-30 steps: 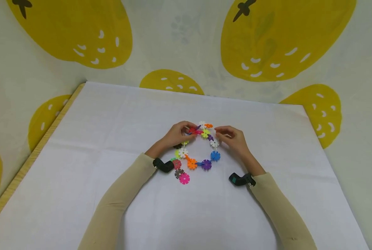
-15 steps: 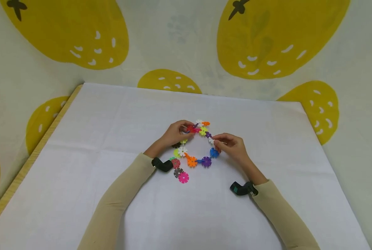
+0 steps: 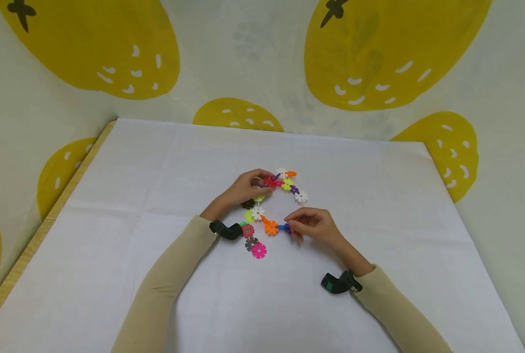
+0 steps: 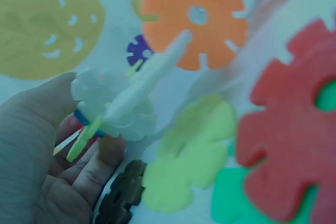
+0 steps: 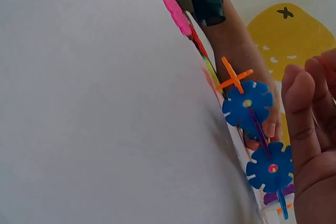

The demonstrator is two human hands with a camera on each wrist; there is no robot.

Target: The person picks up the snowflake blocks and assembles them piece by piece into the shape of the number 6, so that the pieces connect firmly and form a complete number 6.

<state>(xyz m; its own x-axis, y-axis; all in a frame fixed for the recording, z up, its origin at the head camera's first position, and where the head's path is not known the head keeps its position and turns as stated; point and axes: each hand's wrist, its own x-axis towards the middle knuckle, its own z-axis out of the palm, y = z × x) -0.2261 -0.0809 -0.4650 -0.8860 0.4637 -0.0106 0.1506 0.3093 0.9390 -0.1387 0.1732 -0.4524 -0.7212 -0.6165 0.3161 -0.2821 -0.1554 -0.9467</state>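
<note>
My left hand [image 3: 250, 186] has the red disc [image 3: 269, 182] pinched between thumb and fingers at the far left of the ring of linked discs [image 3: 287, 185]. My right hand [image 3: 317, 225] is at the near right side with its fingers bent, tips right by the purple disc [image 3: 288, 228]; honestly can't tell if they've got hold of it or are just touching.

Looks to me like I'm spreading the loop into a nicer round. If so, the left should just anchor, light pinch, no tugging, or the slots could pop. With the right, I'd nudge by the flat face of one disc and let the neighbours follow. The blue disc [image 5: 237, 109] stands upright in the right wrist view with the purple one slotted in edge-on, so I'd go easy on twisting there.

Just left of the right fingertips is the orange disc [image 3: 271, 227], then the white disc [image 3: 257, 213]. A short tail heads near from the left side, ending in the pink disc [image 3: 259, 250]; I'd leave that alone. All of it sits around the middle of the white cloth [image 3: 377, 196].
</note>
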